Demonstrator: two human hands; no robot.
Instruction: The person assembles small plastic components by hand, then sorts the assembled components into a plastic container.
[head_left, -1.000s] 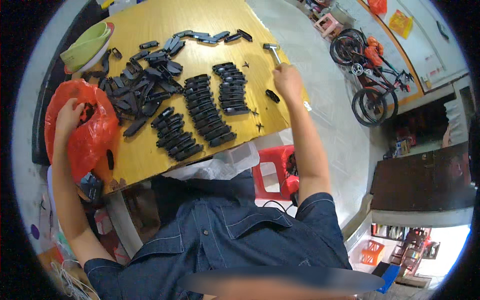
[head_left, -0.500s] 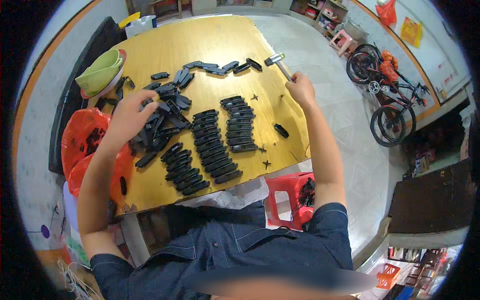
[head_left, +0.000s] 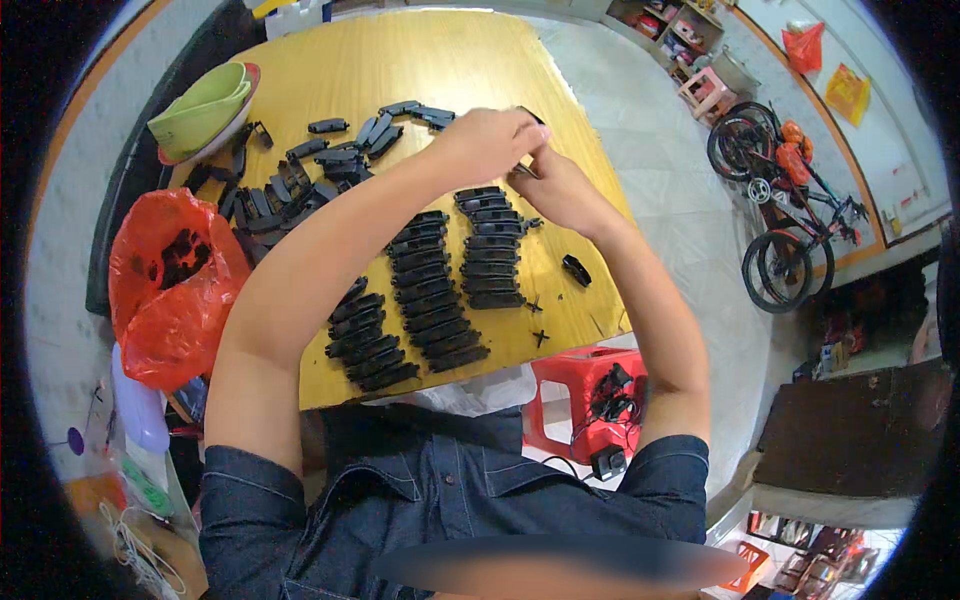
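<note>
My left hand point(head_left: 488, 143) reaches across the wooden table point(head_left: 400, 65) to the right, its fingers closed at a black plastic piece point(head_left: 532, 115) of which only a dark edge shows. Right beside it, my right hand point(head_left: 562, 192) is closed; a short metallic bit of the small hammer point(head_left: 524, 170) shows at its fingers, the rest hidden. Below the hands lie neat columns of black pieces point(head_left: 425, 290), point(head_left: 492, 250). A loose heap of the same pieces point(head_left: 275, 205) lies left, partly behind my left forearm. A curved line of pieces point(head_left: 400, 107) lies beyond.
Small black crosses point(head_left: 540, 338) and a single black piece point(head_left: 575, 269) lie near the right edge. A red plastic bag point(head_left: 165, 330) and a green basin point(head_left: 205, 110) are at the left. A red stool point(head_left: 550, 405) with black cables stands by the front edge.
My left hand has moved from the heap rightward and up to meet my right hand. The right hand has shifted left, and the hammer's head is now hidden. The view has shifted slightly.
</note>
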